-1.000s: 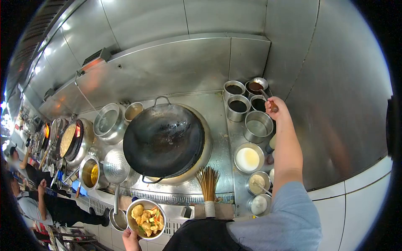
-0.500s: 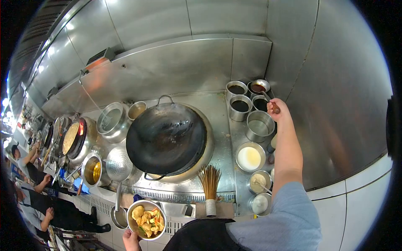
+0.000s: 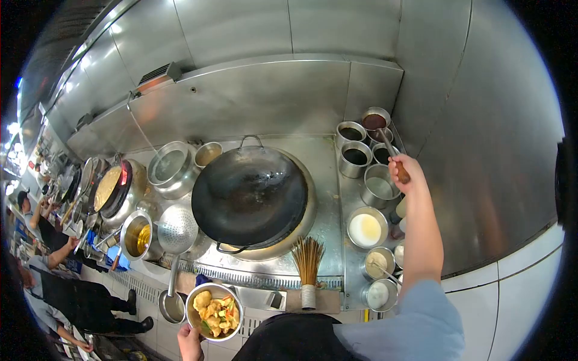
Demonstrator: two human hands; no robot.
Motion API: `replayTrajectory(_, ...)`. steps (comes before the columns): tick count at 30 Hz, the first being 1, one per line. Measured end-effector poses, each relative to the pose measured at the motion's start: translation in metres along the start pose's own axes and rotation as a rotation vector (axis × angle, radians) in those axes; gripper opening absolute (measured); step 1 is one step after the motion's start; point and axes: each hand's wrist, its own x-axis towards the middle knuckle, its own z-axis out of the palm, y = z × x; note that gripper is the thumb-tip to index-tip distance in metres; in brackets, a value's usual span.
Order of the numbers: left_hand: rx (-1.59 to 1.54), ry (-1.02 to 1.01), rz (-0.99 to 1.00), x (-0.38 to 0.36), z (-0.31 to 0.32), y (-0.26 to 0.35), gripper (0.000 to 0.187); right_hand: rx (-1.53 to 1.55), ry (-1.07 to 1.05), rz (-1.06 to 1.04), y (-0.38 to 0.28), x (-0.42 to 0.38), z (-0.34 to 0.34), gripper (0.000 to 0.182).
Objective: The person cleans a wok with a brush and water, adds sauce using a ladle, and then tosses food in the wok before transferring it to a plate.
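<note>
My right hand (image 3: 407,172) is wrapped round the wooden-ended handle of a ladle (image 3: 386,142), whose head end reaches to the dark reddish sauce in the back-corner metal pot (image 3: 385,112). Around it stand more metal pots, two with dark liquid (image 3: 356,157). At the lower left, my left hand (image 3: 190,343) grips the rim of a metal bowl (image 3: 239,325) filled with golden fried pieces (image 3: 215,313) and some vegetable strips. Between the hands, a large black wok (image 3: 250,198) rests on the round burner.
A perforated skimmer (image 3: 177,229) lies left of the wok, beside a pot of oil (image 3: 127,240). A bamboo brush (image 3: 308,271) stands at the front edge. Pots of pale contents (image 3: 367,230) line the right side. Co-workers (image 3: 66,295) stand at far left.
The view has shifted, so the counter appears farther right. My right hand and the ladle have moved slightly, with more of its handle showing. My left hand still holds the bowl.
</note>
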Motion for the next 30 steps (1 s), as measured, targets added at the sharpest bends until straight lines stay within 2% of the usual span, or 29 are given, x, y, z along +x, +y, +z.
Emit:
replayTrajectory(5, 0.044, -0.032, -0.008, -0.008, 0.021, 0.036, 0.008, -0.014, -0.142, 0.035, 0.033, -0.089, 0.019, 0.02)
replayTrajectory(7, 0.052, -0.01, 0.001, 0.004, 0.017, 0.03, 0.013, 0.075, -0.273, 0.081, 0.058, -0.117, 0.022, 0.021)
replayTrajectory(10, 0.089, -0.071, 0.01, 0.019, 0.013, 0.033, 0.013, 0.062, -0.329, 0.136, 0.099, -0.151, 0.047, 0.027)
replayTrajectory(11, 0.11, -0.1, 0.017, 0.024, 0.01, 0.038, 0.013, 0.059, -0.358, 0.177, 0.111, -0.157, 0.055, 0.024)
replayTrajectory(13, 0.151, -0.134, 0.032, 0.039, -0.001, 0.036, 0.013, -0.18, -0.287, 0.151, 0.139, -0.164, 0.074, 0.029)
replayTrajectory(15, 0.192, -0.173, 0.05, 0.051, -0.018, 0.029, 0.013, -0.407, -0.186, 0.069, 0.176, -0.166, 0.082, 0.015)
replayTrajectory(17, 0.079, -0.205, 0.063, 0.061, -0.033, 0.024, 0.013, -0.599, -0.201, 0.024, 0.201, -0.178, 0.087, 0.014)
replayTrajectory(21, 0.01, -0.157, 0.039, 0.068, -0.063, 0.018, 0.014, -0.829, -0.179, 0.008, 0.224, -0.224, 0.093, 0.013)
replayTrajectory(23, 0.024, -0.155, 0.05, 0.073, -0.079, 0.018, 0.014, -0.855, -0.196, 0.134, 0.229, -0.24, 0.109, 0.013)
replayTrajectory(26, 0.06, -0.161, 0.051, 0.073, -0.09, 0.029, 0.014, -0.65, -0.274, 0.216, 0.24, -0.204, 0.138, 0.003)
replayTrajectory(27, 0.067, -0.164, 0.056, 0.073, -0.092, 0.032, 0.014, -0.431, -0.278, 0.252, 0.251, -0.182, 0.146, 0.005)
replayTrajectory(28, 0.041, -0.19, 0.057, 0.08, -0.098, 0.023, 0.013, -0.366, -0.303, 0.227, 0.266, -0.162, 0.152, 0.006)
replayTrajectory(29, 0.034, -0.195, 0.057, 0.079, -0.1, 0.022, 0.013, -0.372, -0.3, 0.222, 0.287, -0.16, 0.164, 0.006)
replayTrajectory(30, 0.027, -0.207, 0.056, 0.08, -0.102, 0.023, 0.013, -0.585, -0.136, 0.09, 0.312, -0.161, 0.186, 0.008)
